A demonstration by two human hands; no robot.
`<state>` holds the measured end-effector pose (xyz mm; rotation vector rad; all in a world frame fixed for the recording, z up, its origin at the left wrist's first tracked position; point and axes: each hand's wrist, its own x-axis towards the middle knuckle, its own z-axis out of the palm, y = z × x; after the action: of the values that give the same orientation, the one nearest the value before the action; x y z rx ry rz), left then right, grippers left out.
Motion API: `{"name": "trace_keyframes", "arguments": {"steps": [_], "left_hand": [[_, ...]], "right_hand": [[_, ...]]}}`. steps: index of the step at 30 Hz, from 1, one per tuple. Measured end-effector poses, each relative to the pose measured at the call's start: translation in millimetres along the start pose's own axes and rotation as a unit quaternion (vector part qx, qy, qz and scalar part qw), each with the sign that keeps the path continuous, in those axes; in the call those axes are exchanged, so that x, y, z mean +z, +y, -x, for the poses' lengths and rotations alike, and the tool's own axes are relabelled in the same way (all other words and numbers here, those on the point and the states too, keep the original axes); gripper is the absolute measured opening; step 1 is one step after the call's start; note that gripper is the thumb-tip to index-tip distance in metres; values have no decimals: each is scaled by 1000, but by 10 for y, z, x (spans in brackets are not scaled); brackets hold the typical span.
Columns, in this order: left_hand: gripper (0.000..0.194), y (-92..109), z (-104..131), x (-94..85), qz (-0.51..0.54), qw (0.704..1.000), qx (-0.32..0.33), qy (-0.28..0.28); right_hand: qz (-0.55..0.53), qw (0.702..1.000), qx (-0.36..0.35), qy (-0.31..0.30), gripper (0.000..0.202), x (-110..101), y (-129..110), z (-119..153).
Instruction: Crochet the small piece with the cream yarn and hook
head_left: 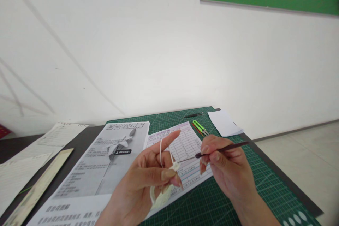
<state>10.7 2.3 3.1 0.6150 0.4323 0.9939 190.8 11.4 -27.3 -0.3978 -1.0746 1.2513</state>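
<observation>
The pale yarn piece (162,197) seems partly done, with more stitches left: above the printed sheet (185,143) the left hand (144,174) pinches it, yarn (160,151) looped on forefinger, while the right hand's (230,167) closed grip holds a hook (234,146) at it.

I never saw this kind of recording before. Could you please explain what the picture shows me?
There is no machine: a person works bare-handed, filmed by a camera worn on the head, looking forward and down. The left hand pinches a small pale yarn piece, with yarn running over its index finger. The right hand holds a dark-handled thin tool, its tip at that piece. On the table are a green gridded mat, printed sheets and, farther back, green snips.
</observation>
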Motion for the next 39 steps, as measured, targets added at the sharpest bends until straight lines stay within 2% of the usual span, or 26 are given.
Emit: {"name": "trace_keyframes", "arguments": {"steps": [10,22,26,29,31,34,36,39], "left_hand": [[61,-16,4,-30,26,999,-26,-8],[63,-10,-1,-45,21,999,-40,3],[61,-2,17,-50,-10,999,-42,6],[58,14,41,-23,-70,997,-40,19],[55,9,61,9,-127,991,-11,40],[52,-41,85,66,-216,969,85,80],[52,-94,88,95,-278,942,159,103],[53,-178,74,109,-367,882,269,125]], "right_hand": [[28,999,-6,-27,5,-49,-30,13],[26,999,-2,-26,6,-62,-41,-12],[8,1000,5,-23,6,-44,-60,-35],[-10,1000,27,4,8,-26,-60,-42],[-23,998,53,26,9,-18,-44,-39],[-60,991,102,56,12,-8,-2,-37],[-92,983,136,78,15,2,29,-41],[-137,969,176,102,15,20,69,-54]]}}
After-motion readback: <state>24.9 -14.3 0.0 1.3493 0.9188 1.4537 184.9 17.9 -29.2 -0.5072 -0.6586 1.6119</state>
